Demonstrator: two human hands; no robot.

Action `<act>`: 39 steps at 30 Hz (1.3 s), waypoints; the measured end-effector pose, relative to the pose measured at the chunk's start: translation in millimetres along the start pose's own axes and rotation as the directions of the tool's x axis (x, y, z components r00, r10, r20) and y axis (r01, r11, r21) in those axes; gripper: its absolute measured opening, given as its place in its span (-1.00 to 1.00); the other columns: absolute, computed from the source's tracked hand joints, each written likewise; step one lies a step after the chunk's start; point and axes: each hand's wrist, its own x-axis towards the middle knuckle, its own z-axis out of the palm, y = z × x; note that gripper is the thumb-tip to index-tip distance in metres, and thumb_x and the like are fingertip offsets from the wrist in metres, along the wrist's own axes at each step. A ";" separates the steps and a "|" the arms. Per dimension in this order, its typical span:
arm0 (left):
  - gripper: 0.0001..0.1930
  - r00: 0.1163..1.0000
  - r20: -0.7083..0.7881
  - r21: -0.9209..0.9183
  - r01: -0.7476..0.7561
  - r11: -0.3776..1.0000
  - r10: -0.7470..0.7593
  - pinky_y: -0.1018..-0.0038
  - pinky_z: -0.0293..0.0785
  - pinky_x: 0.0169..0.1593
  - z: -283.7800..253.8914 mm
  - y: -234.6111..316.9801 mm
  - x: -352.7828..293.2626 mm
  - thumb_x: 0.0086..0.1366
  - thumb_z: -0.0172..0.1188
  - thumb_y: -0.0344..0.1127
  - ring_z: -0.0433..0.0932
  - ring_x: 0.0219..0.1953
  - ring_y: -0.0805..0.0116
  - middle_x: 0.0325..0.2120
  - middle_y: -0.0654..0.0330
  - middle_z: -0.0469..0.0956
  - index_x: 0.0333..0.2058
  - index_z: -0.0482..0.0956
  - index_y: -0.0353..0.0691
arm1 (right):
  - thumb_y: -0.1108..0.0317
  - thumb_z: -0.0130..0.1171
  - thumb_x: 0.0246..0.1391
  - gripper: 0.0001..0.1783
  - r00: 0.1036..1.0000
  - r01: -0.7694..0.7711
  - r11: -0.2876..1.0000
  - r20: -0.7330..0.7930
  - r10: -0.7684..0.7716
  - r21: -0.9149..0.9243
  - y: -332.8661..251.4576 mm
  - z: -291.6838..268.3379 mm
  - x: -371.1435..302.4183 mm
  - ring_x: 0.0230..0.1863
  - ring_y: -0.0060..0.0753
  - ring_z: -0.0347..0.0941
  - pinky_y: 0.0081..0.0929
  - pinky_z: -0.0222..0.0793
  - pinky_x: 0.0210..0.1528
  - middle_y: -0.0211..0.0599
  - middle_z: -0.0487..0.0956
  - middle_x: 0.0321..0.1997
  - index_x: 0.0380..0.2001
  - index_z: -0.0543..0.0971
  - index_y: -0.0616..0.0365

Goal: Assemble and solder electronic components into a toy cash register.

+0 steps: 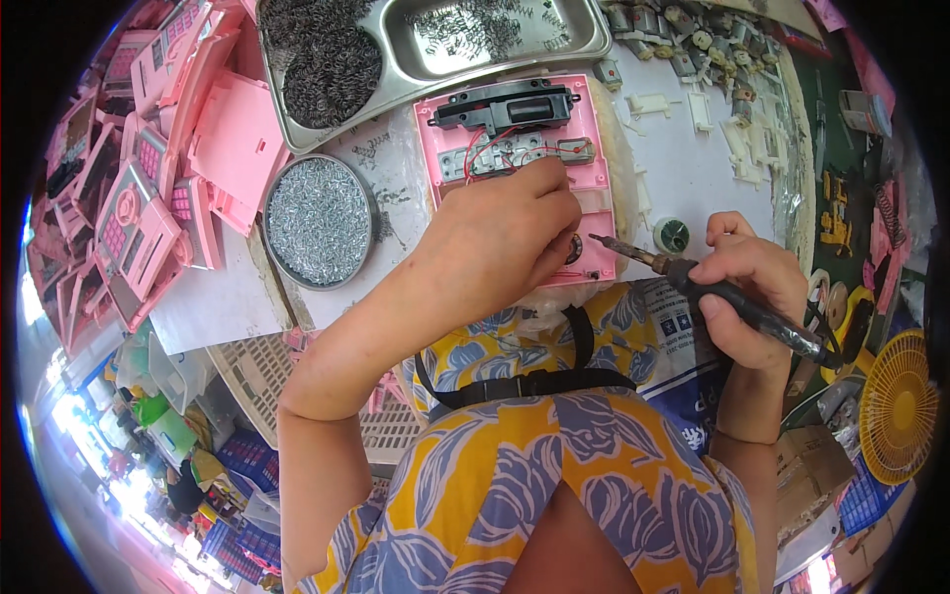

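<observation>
In front of me lies a pink plastic housing [602, 223], its inside facing up. A black plastic module [510, 107] sits across its far end, with a grey metal strip [460, 163] and thin red wires [483, 147] just nearer. My left hand [505, 233] reaches over the housing with curled fingers; whatever they pinch is hidden beneath the hand. My right hand [760, 272] is closed around the dark handle of a soldering iron [757, 315]. The iron's tip points left, over the housing's right edge near a small round black part [575, 247].
A round dish [368, 246] of small silver screws or pins stands left, below a metal tray [396, 99] of springs. Pink housings [233, 148] pile up far left. Small motors [683, 64] and white plastic parts [747, 139] lie right. A small green round container [671, 235] sits beside the iron.
</observation>
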 end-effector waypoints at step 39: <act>-0.76 0.960 0.123 0.251 -0.275 0.928 0.251 0.40 0.53 -0.39 -6.0 3.0 -1.5 0.03 0.24 -0.38 0.56 -0.33 0.28 -0.33 0.29 0.47 -0.25 0.58 -0.15 | 0.43 0.31 -0.22 -0.79 0.991 0.016 0.998 0.130 -0.008 -0.064 -5.0 5.2 10.3 -0.66 -0.42 0.30 -0.36 0.27 -0.28 -0.47 0.45 -0.71 -0.39 0.64 0.17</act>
